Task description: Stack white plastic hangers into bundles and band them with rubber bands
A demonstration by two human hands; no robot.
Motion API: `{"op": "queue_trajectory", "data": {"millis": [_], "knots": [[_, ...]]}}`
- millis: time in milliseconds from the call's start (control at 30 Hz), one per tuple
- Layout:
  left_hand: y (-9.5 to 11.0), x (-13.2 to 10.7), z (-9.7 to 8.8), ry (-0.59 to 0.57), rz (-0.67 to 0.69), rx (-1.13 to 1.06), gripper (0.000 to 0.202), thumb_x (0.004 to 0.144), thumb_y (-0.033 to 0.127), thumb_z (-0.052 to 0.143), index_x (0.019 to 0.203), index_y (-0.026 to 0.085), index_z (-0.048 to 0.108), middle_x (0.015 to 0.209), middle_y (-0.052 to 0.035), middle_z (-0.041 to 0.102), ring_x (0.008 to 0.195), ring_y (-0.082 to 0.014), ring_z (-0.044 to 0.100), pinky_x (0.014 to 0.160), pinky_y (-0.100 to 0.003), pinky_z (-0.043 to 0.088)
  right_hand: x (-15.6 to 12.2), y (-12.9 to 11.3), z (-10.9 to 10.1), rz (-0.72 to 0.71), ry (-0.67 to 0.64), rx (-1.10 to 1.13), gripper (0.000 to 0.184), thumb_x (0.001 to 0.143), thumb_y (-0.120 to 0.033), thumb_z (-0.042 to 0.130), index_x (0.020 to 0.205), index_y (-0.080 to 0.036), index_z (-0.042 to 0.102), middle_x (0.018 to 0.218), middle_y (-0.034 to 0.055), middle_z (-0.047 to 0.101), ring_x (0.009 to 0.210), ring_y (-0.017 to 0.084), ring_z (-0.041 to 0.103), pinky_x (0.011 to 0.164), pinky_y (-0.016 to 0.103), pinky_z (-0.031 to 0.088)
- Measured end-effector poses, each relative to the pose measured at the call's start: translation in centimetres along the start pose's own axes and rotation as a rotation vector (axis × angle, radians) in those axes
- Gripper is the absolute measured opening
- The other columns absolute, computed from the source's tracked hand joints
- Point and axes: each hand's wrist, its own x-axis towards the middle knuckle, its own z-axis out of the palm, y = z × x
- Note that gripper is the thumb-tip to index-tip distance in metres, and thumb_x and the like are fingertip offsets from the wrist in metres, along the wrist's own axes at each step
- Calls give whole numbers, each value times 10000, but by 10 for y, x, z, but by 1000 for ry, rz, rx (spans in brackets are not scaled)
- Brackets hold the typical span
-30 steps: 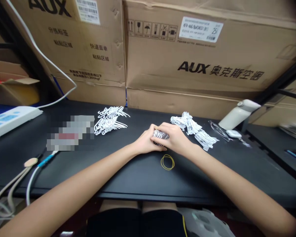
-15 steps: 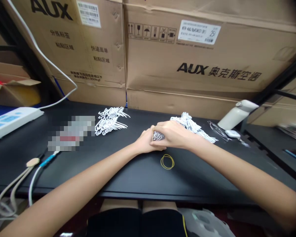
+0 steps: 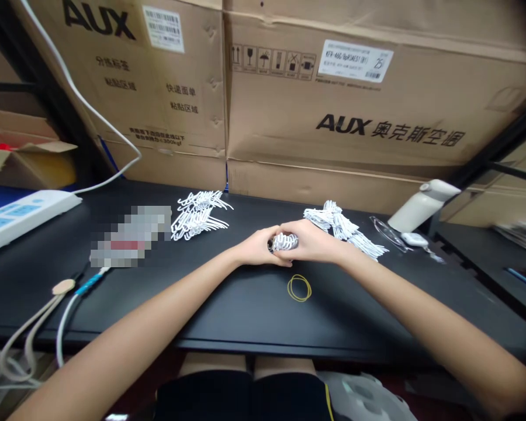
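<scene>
Both hands meet above the middle of the dark table, wrapped round a bundle of white hooks [image 3: 286, 241]. The bundle's curved ends show between the fingers; the rest of it is hidden. My left hand [image 3: 261, 247] grips it from the left, my right hand [image 3: 310, 241] from the right, with the fingertips close together. A yellow rubber band [image 3: 298, 288] lies just in front of the hands. Behind my right hand are tied-looking bundles of white hooks [image 3: 344, 228]. To the left lies a looser pile of white hooks [image 3: 199, 215].
A white power strip [image 3: 30, 216] and a blurred-out flat object [image 3: 131, 237] with a cable lie at the left. Glasses [image 3: 388, 233], a small white case [image 3: 415, 240] and a pale bottle [image 3: 423, 204] sit at the right. Large cardboard boxes [image 3: 342, 158] stand along the back.
The bundle has turned or shifted between my hands, and more of its white curved ends shows now. My right hand has moved slightly, uncovering more of the bundles behind it.
</scene>
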Motion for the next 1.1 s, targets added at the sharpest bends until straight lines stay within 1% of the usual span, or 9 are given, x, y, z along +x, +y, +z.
{"op": "queue_trajectory", "data": {"millis": [200,367,467,533,633,733,867,967,1100], "knots": [[5,-2,-3,-72,24,0,503,622,344,750,1068,155,615,1006,-54,666,930,-228,611,830,-324,456,-16,8,4,-6,94,94,272,697,-228,668,959,-166,630,898,41,695,779,195,627,703,305,470],[1,0,-5,-93,29,0,489,677,365,715,1092,129,610,1021,-80,666,928,-233,612,819,-321,459,-26,10,10,-80,177,115,365,734,-226,662,1089,-192,585,1047,72,667,936,226,623,826,368,485],[-2,2,-5,-99,9,-145,504,699,375,704,1122,126,594,1051,-96,665,968,-231,610,851,-333,460,-33,16,13,-63,325,146,522,738,-299,691,1221,-215,511,1204,98,592,1099,249,564,928,418,463],[-2,3,-5,-106,-36,-287,511,726,376,687,1163,132,580,1082,-104,663,997,-227,610,877,-346,457,-36,22,15,-37,449,169,561,746,-321,690,1258,-221,482,1246,109,557,1151,252,531,942,430,464],[1,4,-7,-69,-144,-443,562,720,378,702,1220,160,566,1108,-107,664,1006,-222,614,891,-360,456,-40,30,14,-42,570,193,369,777,-297,664,1125,-226,567,1176,97,596,1116,245,551,890,426,500],[7,3,-11,-48,-198,-509,570,698,358,730,1220,184,582,1114,-94,668,999,-209,615,898,-349,449,-42,31,14,-58,561,184,146,802,-282,638,940,-232,637,1094,80,628,1054,236,578,822,414,535],[10,1,-13,-105,-203,-516,514,685,338,740,1151,153,626,1075,-96,680,955,-200,625,880,-337,450,-42,26,17,-62,526,180,133,831,-270,604,941,-237,671,1166,93,575,970,218,602,761,400,556],[10,1,-12,-139,-216,-509,476,655,328,760,1078,135,656,1004,-94,697,898,-197,635,839,-336,463,-41,23,21,-55,542,153,97,834,-266,600,866,-224,682,1160,95,569,848,195,617,769,424,548],[8,1,-11,-128,-228,-506,457,629,340,773,1025,133,673,971,-90,701,859,-188,636,799,-322,473,-41,22,25,-34,526,131,94,849,-264,577,852,-220,661,1113,99,583,885,213,612,708,395,558]]}}
